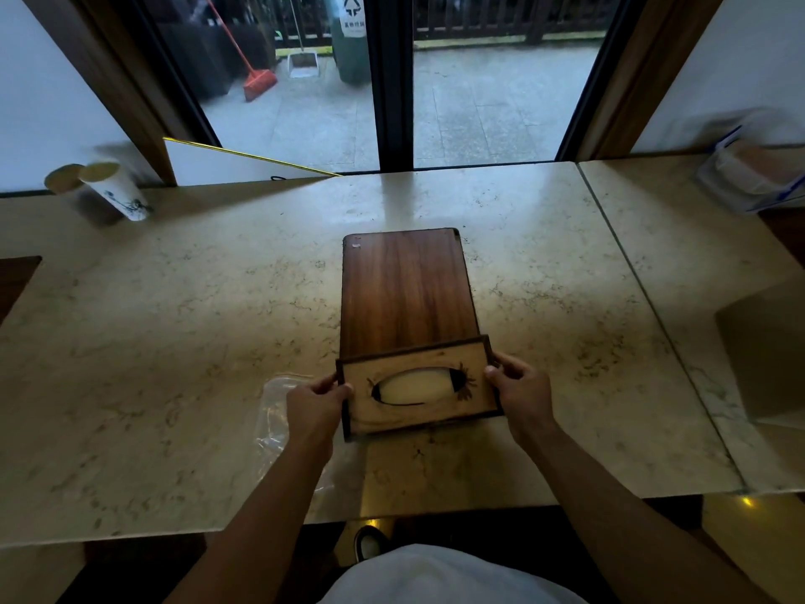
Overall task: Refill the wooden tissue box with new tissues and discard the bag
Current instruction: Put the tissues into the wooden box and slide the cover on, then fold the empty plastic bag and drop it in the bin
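Observation:
The wooden tissue box (453, 394) sits near the front of the marble counter (174, 324), its light top face showing an oval slot with white tissues (411, 385) behind it. A dark wooden panel (403, 289) sticks out of the box's far side and lies flat on the counter. My left hand (316, 405) grips the box's left end. My right hand (520, 392) grips its right end. A clear plastic bag (274, 411) lies crumpled on the counter just left of my left hand, partly under my forearm.
Two white paper cups (115, 189) stand at the back left. A plastic-wrapped pack (753, 176) lies at the back right. A white board (226, 165) leans by the glass door behind the counter. A seam (631, 263) splits the counter on the right.

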